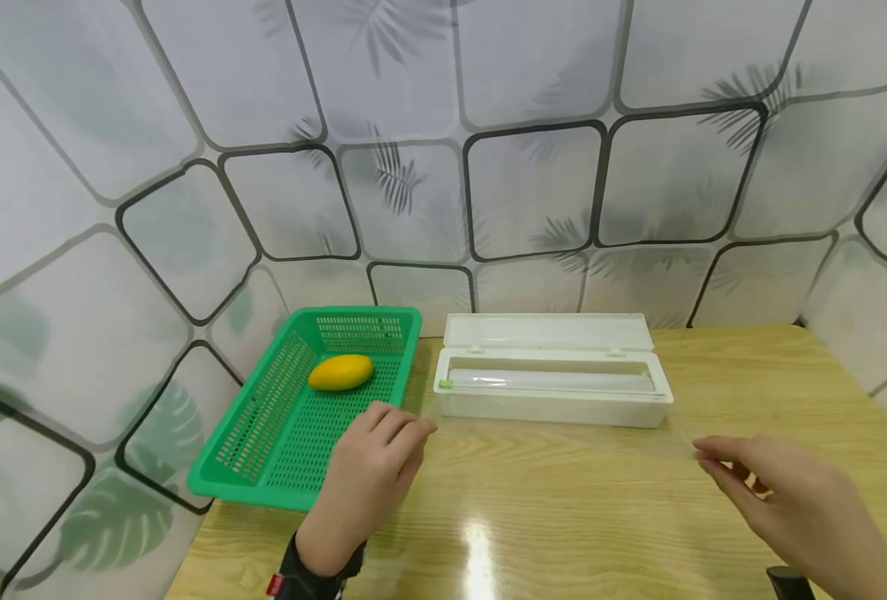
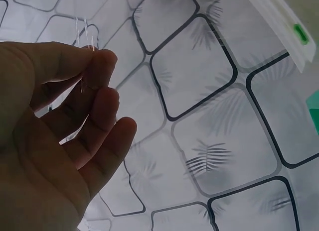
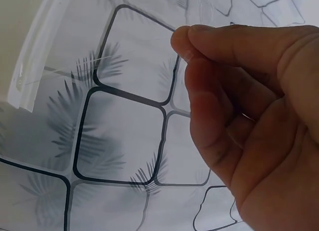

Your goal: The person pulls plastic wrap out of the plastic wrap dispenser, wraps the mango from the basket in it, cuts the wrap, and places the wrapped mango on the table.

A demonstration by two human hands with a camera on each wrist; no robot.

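A clear sheet of plastic wrap [image 1: 638,440] stretches between both hands in front of an open white wrap dispenser box [image 1: 552,408]. My left hand [image 1: 376,458], beside the box's left end, pinches one corner of the film. Off the right end, my right hand [image 1: 789,492] pinches the other corner between thumb and forefinger. Thin folds of the film show above the fingertips [image 2: 105,59] in the left wrist view and likewise in the right wrist view. Inside the box lies a pale roll [image 1: 548,381], with a small green piece [image 1: 447,384] at the left of the rim.
A green plastic basket [image 1: 205,477] holding a yellow mango [image 1: 342,372] stands left of the box, partly behind the left hand. The box's lid [image 1: 548,332] leans back near the patterned wall covering [image 1: 533,196]. All of it rests on a wood-grain table [image 1: 563,517].
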